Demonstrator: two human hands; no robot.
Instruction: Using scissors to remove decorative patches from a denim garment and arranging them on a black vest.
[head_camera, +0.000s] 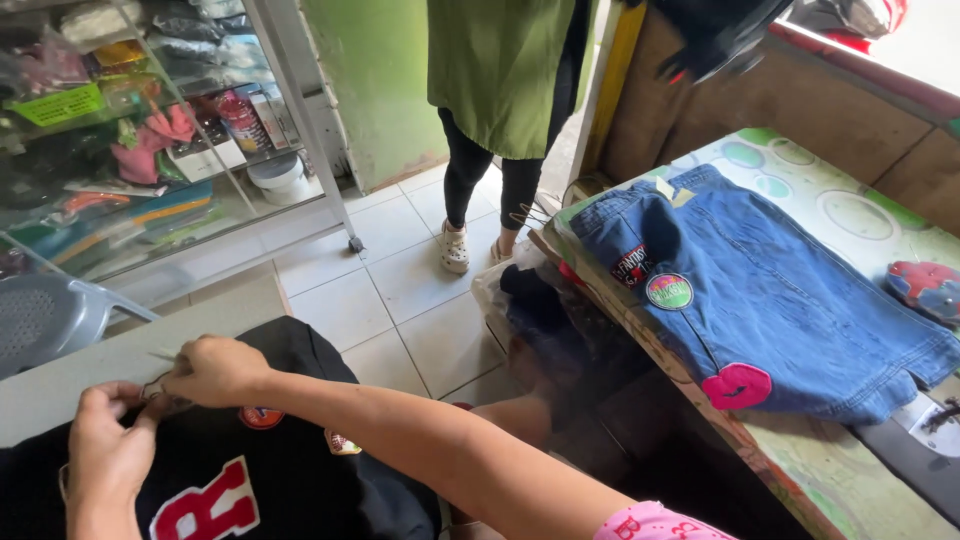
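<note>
Head view: both hands work at the top edge of a black garment (300, 480) with a red and white letter patch, lying on a grey surface (120, 360) at lower left. Left hand (105, 450) has its fingers pinched together on the fabric; right hand (215, 370) is closed, pinching the same edge just beside it. Glass display cabinet (150, 130) behind holds packets, boxes and pink items on shelves. Blue denim shorts (770, 290) with round patches lie on the patterned table (850, 210), near a standing person (500, 90)
</note>
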